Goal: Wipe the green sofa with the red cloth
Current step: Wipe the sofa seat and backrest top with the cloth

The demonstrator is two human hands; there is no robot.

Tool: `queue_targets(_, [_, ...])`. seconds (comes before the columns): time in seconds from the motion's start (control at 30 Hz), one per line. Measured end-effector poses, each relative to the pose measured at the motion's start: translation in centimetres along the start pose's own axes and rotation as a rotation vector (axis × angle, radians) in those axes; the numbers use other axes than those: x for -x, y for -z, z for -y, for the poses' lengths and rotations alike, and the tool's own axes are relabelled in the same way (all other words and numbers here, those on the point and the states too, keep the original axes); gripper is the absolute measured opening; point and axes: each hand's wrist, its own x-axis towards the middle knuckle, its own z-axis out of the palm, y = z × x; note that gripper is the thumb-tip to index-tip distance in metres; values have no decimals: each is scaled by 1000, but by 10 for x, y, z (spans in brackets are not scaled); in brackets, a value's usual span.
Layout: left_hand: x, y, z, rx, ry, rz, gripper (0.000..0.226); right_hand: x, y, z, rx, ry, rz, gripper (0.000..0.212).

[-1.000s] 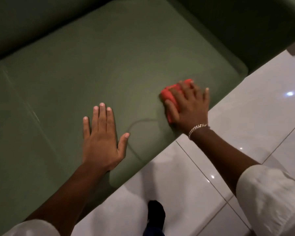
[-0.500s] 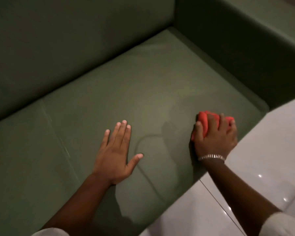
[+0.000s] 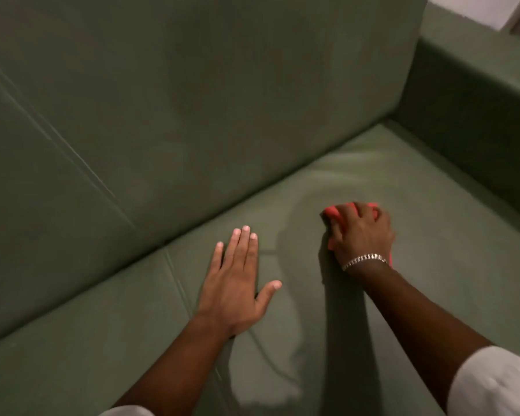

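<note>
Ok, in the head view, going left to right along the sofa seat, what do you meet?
Seat cushion seam → left hand flat on the seat → right hand pressing the red cloth → sofa armrest.

green sofa (image 3: 192, 130) – plain, red cloth (image 3: 333, 214), silver bracelet (image 3: 364, 259), white sleeve (image 3: 493, 385)

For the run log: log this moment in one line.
right hand: pressing red cloth on sofa seat | left hand: flat, empty
</note>
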Motion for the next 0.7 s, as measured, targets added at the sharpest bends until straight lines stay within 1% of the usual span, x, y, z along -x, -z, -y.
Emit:
queue_targets(0.07, [-10, 39, 26, -6, -17, -83, 85, -4, 7, 25, -124, 31, 15, 33])
queue_targets(0.1, [-17, 65, 39, -27, -40, -134, 83, -5, 11, 40, -268, 30, 21, 36])
queue_targets(0.13, [-22, 90, 47, -63, -56, -180, 82, -3, 16, 54, -471, -31, 23, 37])
queue_targets(0.2, [-41, 152, 67, -183, -59, -299, 80, -11, 38, 101, -932, -248, 3, 28])
queue_targets(0.23, [-48, 175, 73, -233, -39, -347, 80, -14, 44, 122, -1113, -342, -23, 23])
queue_targets(0.27, [-58, 202, 82, -271, -12, -393, 79, -23, 57, 147, -1253, -390, -61, 23])
queue_targets(0.33, [-75, 247, 99, -360, 5, -446, 79, -42, 79, 194, -1395, -372, -171, 47])
queue_targets(0.37, [-82, 265, 106, -420, -11, -448, 79, -52, 92, 216, -1409, -328, -250, 50])
queue_targets(0.43, [-95, 295, 118, -520, -27, -444, 80, -71, 120, 253, -1375, -179, -430, 34])
queue_targets(0.47, [-100, 308, 122, -536, -11, -434, 80, -80, 134, 267, -1317, -67, -532, 31])
queue_targets(0.5, [-106, 320, 124, -529, 23, -424, 79, -88, 148, 279, -1243, 61, -617, 33])
queue_targets(0.53, [-111, 328, 126, -506, 66, -414, 79, -95, 156, 286, -1135, 180, -665, 36])
queue_targets(0.57, [-114, 332, 125, -482, 109, -407, 79, -100, 163, 292, -990, 289, -670, 39])
queue_targets(0.6, [-116, 333, 124, -473, 143, -399, 79, -106, 170, 295, -798, 389, -631, 42])
queue_targets(0.67, [-118, 332, 122, -469, 166, -379, 79, -121, 173, 289, -411, 615, -589, 42])
queue_targets(0.7, [-118, 330, 121, -465, 161, -374, 79, -134, 176, 282, -308, 669, -611, 41])
